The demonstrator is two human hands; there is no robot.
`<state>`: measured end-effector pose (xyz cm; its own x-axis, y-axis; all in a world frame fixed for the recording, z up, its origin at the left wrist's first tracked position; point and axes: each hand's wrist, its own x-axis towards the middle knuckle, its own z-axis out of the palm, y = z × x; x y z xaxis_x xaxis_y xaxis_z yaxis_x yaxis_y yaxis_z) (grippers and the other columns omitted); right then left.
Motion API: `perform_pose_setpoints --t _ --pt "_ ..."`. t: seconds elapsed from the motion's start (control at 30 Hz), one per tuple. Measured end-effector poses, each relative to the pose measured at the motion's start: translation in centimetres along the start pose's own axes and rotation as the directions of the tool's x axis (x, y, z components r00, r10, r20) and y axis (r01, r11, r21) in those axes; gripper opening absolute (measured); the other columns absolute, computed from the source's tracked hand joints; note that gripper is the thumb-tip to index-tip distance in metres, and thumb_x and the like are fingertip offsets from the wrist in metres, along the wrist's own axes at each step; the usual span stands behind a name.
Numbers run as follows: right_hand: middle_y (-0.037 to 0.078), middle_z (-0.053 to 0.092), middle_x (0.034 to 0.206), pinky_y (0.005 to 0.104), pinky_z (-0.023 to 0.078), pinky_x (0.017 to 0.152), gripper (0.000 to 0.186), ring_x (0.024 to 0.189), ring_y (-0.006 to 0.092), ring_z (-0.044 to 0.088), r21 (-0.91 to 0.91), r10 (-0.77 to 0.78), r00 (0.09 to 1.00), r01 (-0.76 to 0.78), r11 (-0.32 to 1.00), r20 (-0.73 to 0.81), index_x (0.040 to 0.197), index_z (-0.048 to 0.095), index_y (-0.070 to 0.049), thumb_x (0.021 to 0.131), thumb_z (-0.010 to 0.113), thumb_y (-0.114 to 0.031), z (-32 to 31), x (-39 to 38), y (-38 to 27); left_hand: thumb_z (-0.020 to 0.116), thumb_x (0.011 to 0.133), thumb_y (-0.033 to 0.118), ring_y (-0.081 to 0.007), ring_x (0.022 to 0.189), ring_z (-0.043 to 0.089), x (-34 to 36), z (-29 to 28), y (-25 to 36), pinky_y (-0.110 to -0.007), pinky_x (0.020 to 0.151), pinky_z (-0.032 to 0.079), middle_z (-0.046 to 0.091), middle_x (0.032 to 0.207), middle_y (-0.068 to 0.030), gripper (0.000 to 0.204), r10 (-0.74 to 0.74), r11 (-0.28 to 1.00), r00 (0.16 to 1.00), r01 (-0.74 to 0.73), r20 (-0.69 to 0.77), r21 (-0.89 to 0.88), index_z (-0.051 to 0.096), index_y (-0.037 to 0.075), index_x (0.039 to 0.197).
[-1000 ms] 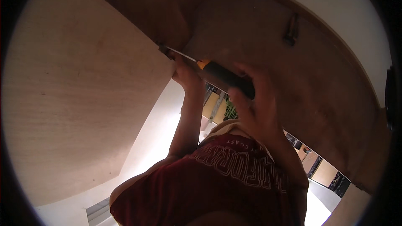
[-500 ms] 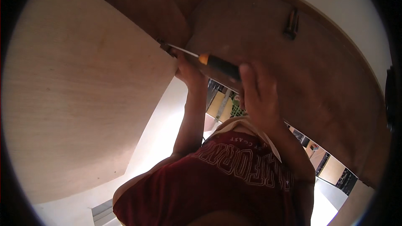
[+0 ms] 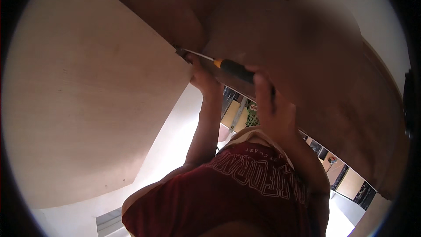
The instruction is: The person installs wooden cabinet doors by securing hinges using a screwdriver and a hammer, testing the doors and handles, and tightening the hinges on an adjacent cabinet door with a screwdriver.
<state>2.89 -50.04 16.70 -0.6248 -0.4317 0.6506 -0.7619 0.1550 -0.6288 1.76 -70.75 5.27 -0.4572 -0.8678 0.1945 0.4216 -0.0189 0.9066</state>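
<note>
My right hand is wrapped round the black and yellow handle of a screwdriver. Its thin metal shaft points left, and the tip meets a small dark metal hinge at the edge of a pale wooden panel. My left hand reaches up to the same spot, its fingers closed on the hinge from below. The exact contact of tip and screw is too small to make out.
A brown wooden board spans the upper middle and right, with a raised rim along its curved far edge. A blurred patch covers part of it at the upper right. Below its near edge, shelves and a green basket show.
The view has shifted slightly, so panel and hands sit a little further right and lower. The screwdriver stays at the hinge. A blur now hides the dark tool at upper right.
</note>
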Motion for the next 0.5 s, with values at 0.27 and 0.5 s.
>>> perform_pose_setpoints --t 0.27,0.5 --pt "0.016 0.066 0.097 0.039 0.055 0.075 0.034 0.082 0.0282 0.066 0.078 0.137 0.964 -0.158 0.984 0.228 0.124 0.063 -0.005 0.095 0.067 -0.021 -0.8 -0.2 -0.9 0.056 0.101 0.023 -0.0197 0.111 0.058 1.0 -2.3 -2.8 -0.035 0.093 0.051 0.055 0.12 -0.0057 0.026 0.096 0.992 0.995 -0.097 0.026 0.085 0.052 0.008 0.122" --pt "0.013 0.065 0.091 0.0318 0.054 0.06 0.04 0.074 0.0212 0.067 0.123 0.104 0.987 -0.12 0.985 0.126 0.129 0.062 -0.009 0.093 0.07 -0.024 -0.1 0.1 0.0 0.063 0.096 0.026 -0.0236 0.11 0.061 -0.2 -1.2 -0.9 -0.038 0.092 0.051 0.058 0.119 -0.0094 0.036 0.471 0.529 0.84 -0.513 0.269 0.676 0.053 0.004 0.123"
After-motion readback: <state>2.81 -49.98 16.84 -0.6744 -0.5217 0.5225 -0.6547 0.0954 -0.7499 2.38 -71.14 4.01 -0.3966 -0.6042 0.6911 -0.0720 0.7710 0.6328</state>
